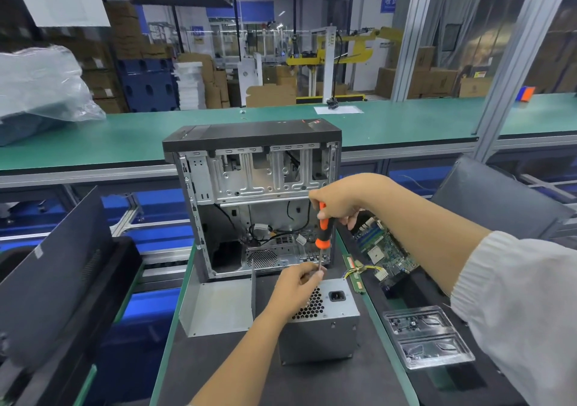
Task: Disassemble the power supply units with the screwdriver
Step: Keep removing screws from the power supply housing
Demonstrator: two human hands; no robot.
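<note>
Screwdriver (323, 234) on PSU (324, 321), both hands busy.
Right hand (338, 201) wrapped round the orange handle, driver upright. Left hand (296, 287) pinches the shaft near the tip at the PSU's top rear edge. PSU sits on the bench (218, 371) in front of the open case (253, 199); motherboard (384, 249) right.

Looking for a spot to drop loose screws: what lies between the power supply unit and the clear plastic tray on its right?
In the head view, only a bare green strip of bench edge lies between the power supply unit and the clear plastic tray.
</note>
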